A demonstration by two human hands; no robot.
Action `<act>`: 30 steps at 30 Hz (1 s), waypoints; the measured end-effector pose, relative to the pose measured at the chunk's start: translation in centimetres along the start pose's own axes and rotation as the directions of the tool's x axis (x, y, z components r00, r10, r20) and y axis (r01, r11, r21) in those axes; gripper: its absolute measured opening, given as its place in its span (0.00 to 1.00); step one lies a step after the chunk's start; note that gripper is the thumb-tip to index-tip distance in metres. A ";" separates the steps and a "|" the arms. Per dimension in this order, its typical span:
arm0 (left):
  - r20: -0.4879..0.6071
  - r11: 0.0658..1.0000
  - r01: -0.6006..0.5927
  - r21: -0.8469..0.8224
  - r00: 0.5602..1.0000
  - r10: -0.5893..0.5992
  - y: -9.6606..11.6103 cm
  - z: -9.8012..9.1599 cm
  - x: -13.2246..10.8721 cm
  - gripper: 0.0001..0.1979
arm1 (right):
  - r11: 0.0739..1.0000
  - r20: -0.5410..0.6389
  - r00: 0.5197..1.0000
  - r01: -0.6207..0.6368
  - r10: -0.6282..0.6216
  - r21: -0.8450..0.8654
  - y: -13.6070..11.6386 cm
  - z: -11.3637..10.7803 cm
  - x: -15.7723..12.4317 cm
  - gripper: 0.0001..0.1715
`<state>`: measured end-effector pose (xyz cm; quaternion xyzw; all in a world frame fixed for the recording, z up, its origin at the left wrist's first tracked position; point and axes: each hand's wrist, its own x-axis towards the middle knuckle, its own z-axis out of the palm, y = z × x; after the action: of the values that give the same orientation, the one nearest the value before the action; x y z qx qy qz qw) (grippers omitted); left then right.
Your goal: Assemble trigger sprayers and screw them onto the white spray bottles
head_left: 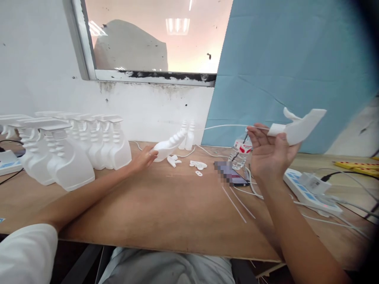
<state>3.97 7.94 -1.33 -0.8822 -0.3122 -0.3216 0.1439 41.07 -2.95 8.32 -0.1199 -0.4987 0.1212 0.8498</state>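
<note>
My right hand [271, 152] is raised above the right side of the table, its fingers closed around a white trigger spray head [302, 125]. A thin white dip tube [226, 126] runs left from the head's collar, its far end close to the neck of a white bottle [170, 146]. That bottle is tilted with its neck up to the right, and my left hand [145, 157] grips its base. Whether the tube tip is inside the neck I cannot tell. Below lie loose white trigger parts [173, 160] and another white plastic piece [198, 165].
Several white spray bottles with heads [71, 165] stand at the left. Two small white bottles [190, 138] are by the wall. A phone [233, 175], a water bottle [237, 157], two loose tubes [235, 205] and a power strip [308, 195] with cables lie to the right.
</note>
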 end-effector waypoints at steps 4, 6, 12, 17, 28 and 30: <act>0.046 1.000 -0.015 0.011 0.999 0.015 1.7 -1.2 -1.8 0.10 | 1.000 0.011 1.000 0.004 -0.004 -0.004 -0.4 0.3 -0.2 0.16; 0.046 1.000 -0.018 0.009 0.999 0.018 2.1 -1.5 -2.0 0.10 | 1.000 0.024 1.000 -0.008 0.008 0.008 -0.4 0.4 -0.3 0.16; 0.055 0.999 -0.014 -0.038 0.998 0.017 2.5 -1.6 -1.8 0.10 | 1.000 0.002 1.000 -0.003 0.003 -0.014 -0.7 0.2 -0.2 0.14; 0.083 0.999 -0.012 -0.038 0.996 0.015 1.9 -1.1 -2.2 0.11 | 1.000 0.036 0.999 -0.003 0.002 0.008 -0.9 0.2 -0.1 0.14; 0.102 0.914 0.073 -0.398 0.994 -0.035 9.1 -1.2 -3.3 0.05 | 0.933 0.417 0.837 -0.284 0.354 -0.221 2.0 4.6 -3.0 0.16; 0.105 0.879 0.097 -0.467 0.993 -0.053 10.5 -0.7 -3.6 0.05 | 0.924 0.499 0.778 -0.323 0.382 -0.203 2.1 5.9 -3.5 0.16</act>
<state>8.23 -2.02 -3.72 -0.8915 -0.2646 -0.3535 -0.1016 34.07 -1.68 7.56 -0.2179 -0.6876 0.2799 0.6336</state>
